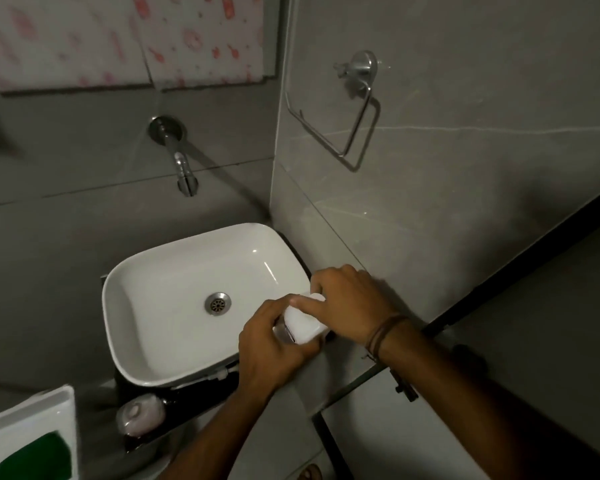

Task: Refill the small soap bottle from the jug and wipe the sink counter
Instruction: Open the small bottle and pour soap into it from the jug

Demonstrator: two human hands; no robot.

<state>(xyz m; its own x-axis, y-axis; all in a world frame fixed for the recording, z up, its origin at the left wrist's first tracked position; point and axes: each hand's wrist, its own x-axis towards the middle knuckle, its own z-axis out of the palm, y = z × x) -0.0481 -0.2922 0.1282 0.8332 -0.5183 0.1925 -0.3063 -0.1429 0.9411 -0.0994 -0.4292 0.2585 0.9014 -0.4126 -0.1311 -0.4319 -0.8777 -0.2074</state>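
Observation:
A small white soap bottle (303,323) lies tilted over the right rim of the white sink basin (146,289). My left hand (274,344) wraps around its lower end from below. My right hand (350,303) grips its upper end from above, fingers curled over the top. Much of the bottle is hidden by my fingers. No jug is in view. The dark counter (194,386) shows only as a narrow strip along the basin's front edge.
A chrome wall tap (184,168) juts out above the basin. A metal ring holder (354,109) hangs on the right wall. A pale round soap dish (141,414) sits at the counter's front left, beside a white container with a green patch (32,441).

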